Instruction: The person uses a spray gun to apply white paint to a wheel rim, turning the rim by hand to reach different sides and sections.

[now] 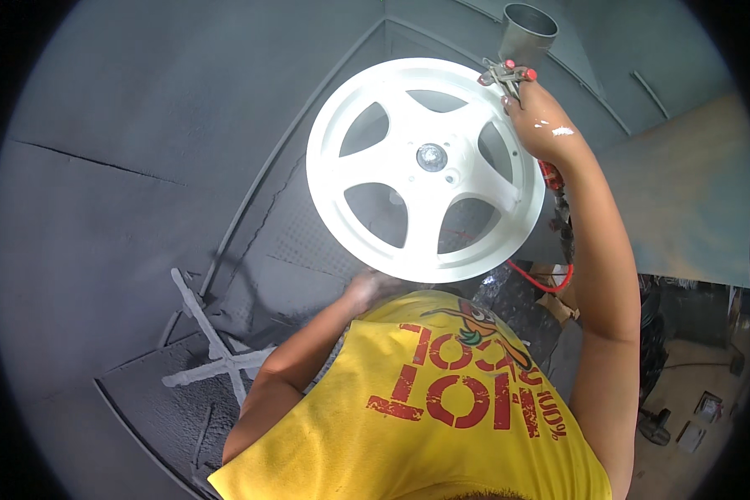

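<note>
A white five-spoked car wheel (pixel 425 212) faces up in front of me, with a dark round hub at its centre. My right hand (pixel 537 125) is closed around a spray gun (pixel 504 77) at the wheel's upper right edge. The gun carries a grey metal cup (pixel 528 35) on top and has red knobs. White paint marks the back of that hand. My left hand (pixel 373 290) is at the lower left edge of the wheel, close to my yellow shirt. It is blurred and its fingers are hidden, so I cannot tell whether it grips the wheel.
A red hose (pixel 550 289) loops below my right forearm. To the lower left stands a paint-crusted cross-shaped stand (pixel 229 364). Grey walls (pixel 142 108) surround the wheel on the left and far sides. Cluttered items, including a dark tool (pixel 654 427), lie at the lower right.
</note>
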A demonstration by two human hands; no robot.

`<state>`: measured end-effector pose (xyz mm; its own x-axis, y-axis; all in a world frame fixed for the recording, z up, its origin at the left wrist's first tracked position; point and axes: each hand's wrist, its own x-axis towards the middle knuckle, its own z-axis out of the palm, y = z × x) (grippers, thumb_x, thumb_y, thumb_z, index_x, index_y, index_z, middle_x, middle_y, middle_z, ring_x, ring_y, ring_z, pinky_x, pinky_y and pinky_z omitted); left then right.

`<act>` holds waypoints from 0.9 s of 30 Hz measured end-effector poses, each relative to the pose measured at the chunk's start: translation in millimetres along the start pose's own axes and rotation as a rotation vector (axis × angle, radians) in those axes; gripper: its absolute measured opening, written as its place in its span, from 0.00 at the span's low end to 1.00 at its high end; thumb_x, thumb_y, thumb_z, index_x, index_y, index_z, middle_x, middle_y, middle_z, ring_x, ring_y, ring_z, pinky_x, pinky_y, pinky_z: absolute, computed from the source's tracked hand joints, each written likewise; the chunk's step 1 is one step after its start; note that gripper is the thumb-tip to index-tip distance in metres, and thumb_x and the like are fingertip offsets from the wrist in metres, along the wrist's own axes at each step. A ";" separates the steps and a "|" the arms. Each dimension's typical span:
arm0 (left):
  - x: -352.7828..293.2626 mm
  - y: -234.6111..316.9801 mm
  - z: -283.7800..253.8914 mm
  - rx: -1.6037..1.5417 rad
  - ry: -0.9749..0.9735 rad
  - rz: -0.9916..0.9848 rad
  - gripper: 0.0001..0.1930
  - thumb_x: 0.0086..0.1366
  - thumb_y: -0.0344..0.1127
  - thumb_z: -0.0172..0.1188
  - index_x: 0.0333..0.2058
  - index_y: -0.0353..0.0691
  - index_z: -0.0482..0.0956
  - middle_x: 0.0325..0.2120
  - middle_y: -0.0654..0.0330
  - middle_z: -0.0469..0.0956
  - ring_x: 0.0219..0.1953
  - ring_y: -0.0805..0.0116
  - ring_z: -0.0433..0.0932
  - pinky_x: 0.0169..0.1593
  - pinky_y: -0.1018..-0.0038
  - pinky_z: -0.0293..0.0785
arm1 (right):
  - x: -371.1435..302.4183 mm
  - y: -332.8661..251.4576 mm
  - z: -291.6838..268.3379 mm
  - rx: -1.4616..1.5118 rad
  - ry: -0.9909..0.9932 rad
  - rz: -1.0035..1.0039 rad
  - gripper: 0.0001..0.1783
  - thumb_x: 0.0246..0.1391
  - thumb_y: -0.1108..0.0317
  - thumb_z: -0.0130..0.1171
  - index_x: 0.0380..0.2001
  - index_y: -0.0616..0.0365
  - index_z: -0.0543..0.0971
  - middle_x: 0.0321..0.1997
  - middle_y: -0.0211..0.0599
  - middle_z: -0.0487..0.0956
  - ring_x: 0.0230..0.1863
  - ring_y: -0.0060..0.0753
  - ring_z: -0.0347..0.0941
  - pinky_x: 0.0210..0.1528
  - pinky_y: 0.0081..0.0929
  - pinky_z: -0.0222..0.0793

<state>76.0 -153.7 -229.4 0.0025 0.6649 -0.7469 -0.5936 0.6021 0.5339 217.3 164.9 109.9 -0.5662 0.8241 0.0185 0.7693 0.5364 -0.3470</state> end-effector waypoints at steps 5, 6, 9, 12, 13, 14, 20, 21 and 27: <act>10.8 22.6 -20.2 -0.060 0.179 0.088 0.19 0.72 0.33 0.48 0.59 0.39 0.67 0.52 0.57 0.76 0.53 0.65 0.77 0.57 0.64 0.75 | -9.0 12.0 4.3 0.025 0.042 0.062 0.14 0.63 0.70 0.49 0.45 0.71 0.71 0.45 0.64 0.78 0.49 0.66 0.74 0.51 0.50 0.69; 3.1 38.5 -16.1 -0.062 0.207 0.123 0.18 0.72 0.33 0.48 0.59 0.39 0.68 0.51 0.57 0.76 0.51 0.66 0.77 0.56 0.64 0.75 | -11.1 12.6 7.2 0.044 0.051 0.039 0.13 0.63 0.69 0.49 0.44 0.71 0.72 0.44 0.63 0.78 0.47 0.65 0.74 0.50 0.49 0.69; 3.0 60.1 -23.3 -0.076 0.283 0.243 0.16 0.73 0.34 0.45 0.57 0.40 0.70 0.50 0.59 0.77 0.49 0.68 0.77 0.54 0.66 0.76 | -15.7 -1.3 14.7 0.116 0.008 -0.016 0.13 0.64 0.66 0.51 0.41 0.69 0.73 0.38 0.58 0.78 0.40 0.59 0.76 0.44 0.46 0.70; 10.0 73.4 -35.6 -0.069 0.297 0.280 0.15 0.73 0.34 0.44 0.55 0.40 0.72 0.48 0.60 0.78 0.46 0.69 0.77 0.51 0.68 0.77 | -20.6 -27.9 6.5 0.334 -0.195 -0.007 0.13 0.63 0.63 0.53 0.38 0.65 0.75 0.29 0.46 0.77 0.30 0.43 0.75 0.35 0.37 0.70; 11.8 74.0 -39.5 -0.065 0.291 0.276 0.15 0.74 0.34 0.43 0.54 0.41 0.72 0.47 0.60 0.78 0.46 0.70 0.77 0.50 0.69 0.76 | -24.2 -37.2 -1.5 0.487 -0.289 -0.002 0.13 0.63 0.62 0.54 0.37 0.64 0.75 0.27 0.42 0.76 0.27 0.36 0.73 0.32 0.33 0.69; 15.2 70.4 -44.6 -0.065 0.280 0.255 0.15 0.74 0.34 0.43 0.54 0.41 0.72 0.46 0.60 0.78 0.46 0.70 0.78 0.49 0.70 0.76 | -27.4 -45.7 -8.6 0.641 -0.383 0.003 0.13 0.63 0.61 0.54 0.36 0.62 0.75 0.24 0.37 0.74 0.25 0.30 0.71 0.30 0.29 0.67; 5.3 49.7 -11.3 -0.025 0.270 0.121 0.13 0.73 0.34 0.43 0.52 0.43 0.72 0.43 0.62 0.79 0.41 0.73 0.79 0.44 0.75 0.77 | -18.7 -53.8 -15.4 0.366 -0.211 -0.044 0.17 0.65 0.58 0.52 0.36 0.65 0.74 0.31 0.45 0.75 0.30 0.36 0.72 0.37 0.34 0.69; 4.3 42.8 -10.2 -0.056 0.238 0.117 0.13 0.73 0.33 0.44 0.52 0.43 0.72 0.43 0.62 0.79 0.41 0.73 0.79 0.44 0.75 0.77 | -13.8 -52.2 -10.3 0.260 -0.148 -0.058 0.18 0.65 0.58 0.51 0.37 0.67 0.74 0.33 0.49 0.76 0.33 0.41 0.73 0.40 0.37 0.70; -6.2 24.3 3.1 0.103 0.130 0.048 0.15 0.71 0.32 0.51 0.55 0.38 0.70 0.43 0.56 0.79 0.44 0.66 0.80 0.49 0.70 0.78 | -5.0 -28.6 1.3 0.061 0.005 -0.094 0.19 0.64 0.61 0.52 0.32 0.72 0.70 0.35 0.58 0.74 0.36 0.55 0.71 0.43 0.43 0.66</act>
<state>64.0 -141.8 -210.5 -0.1317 0.6355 -0.7608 -0.5053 0.6172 0.6031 197.7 145.3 118.5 -0.6337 0.7714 0.0586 0.6932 0.5998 -0.3997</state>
